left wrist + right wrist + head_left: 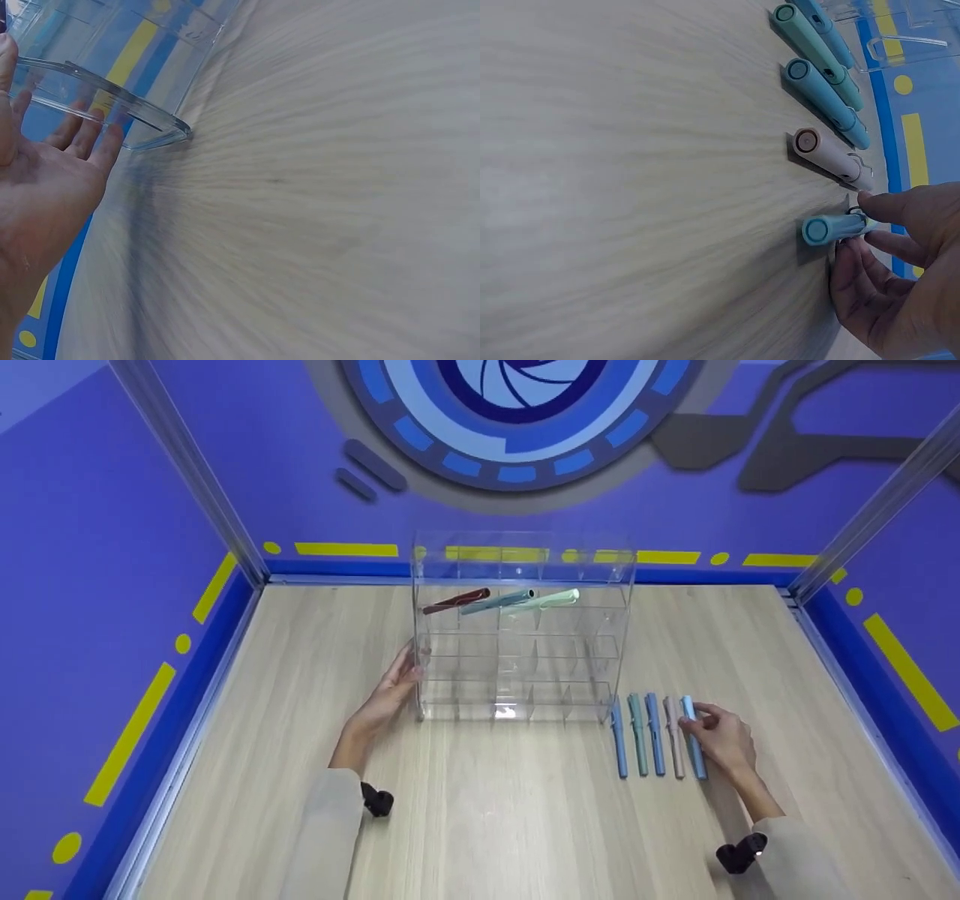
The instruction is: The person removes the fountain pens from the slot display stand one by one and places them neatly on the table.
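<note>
A clear acrylic display rack (517,649) stands upright near the back of the table. My left hand (386,697) holds its left side, with the thumb at the front edge and the fingers (86,135) spread against the side panel. My right hand (724,739) pinches a light blue pen (829,229) between thumb and fingers, at the right end of a row of pens. Beside it lie a pinkish pen (674,739), a blue pen (655,735), a green pen (638,735) and another blue pen (619,739).
On an upper tier of the rack lie a dark red pen (457,601), a teal-blue pen (499,601) and a pale green pen (551,600), all slanted. Blue printed walls (315,510) with metal framing enclose the wooden table (487,810) at the back and sides.
</note>
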Demonstrator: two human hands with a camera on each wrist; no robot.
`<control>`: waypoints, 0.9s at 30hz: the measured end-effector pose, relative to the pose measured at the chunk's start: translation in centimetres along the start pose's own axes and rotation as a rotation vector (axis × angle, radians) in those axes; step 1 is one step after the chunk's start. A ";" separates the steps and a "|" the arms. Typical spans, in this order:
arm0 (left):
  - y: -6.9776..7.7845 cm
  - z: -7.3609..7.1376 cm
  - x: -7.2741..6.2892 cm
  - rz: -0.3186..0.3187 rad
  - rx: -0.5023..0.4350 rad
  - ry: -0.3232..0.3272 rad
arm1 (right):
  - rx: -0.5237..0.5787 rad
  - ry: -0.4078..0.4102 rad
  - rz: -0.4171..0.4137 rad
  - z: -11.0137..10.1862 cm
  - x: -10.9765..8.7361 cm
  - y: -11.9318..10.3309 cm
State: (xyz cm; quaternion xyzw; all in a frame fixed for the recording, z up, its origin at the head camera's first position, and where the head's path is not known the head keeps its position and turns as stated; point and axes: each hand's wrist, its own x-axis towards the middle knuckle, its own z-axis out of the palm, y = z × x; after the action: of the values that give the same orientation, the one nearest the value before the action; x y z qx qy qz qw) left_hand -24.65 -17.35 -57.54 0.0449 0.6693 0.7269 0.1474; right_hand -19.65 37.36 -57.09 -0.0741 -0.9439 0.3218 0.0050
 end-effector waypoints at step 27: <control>-0.3 0.3 -0.2 -0.005 -0.031 -0.004 | 0.293 0.101 -0.162 -1.2 -0.9 -4.5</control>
State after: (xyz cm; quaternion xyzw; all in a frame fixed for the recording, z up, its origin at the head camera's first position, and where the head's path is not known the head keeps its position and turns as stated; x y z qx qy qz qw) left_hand -24.31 -17.15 -57.80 0.0423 0.6578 0.7366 0.1512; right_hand -19.34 34.46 -53.36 -0.0123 -0.8884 0.4502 0.0891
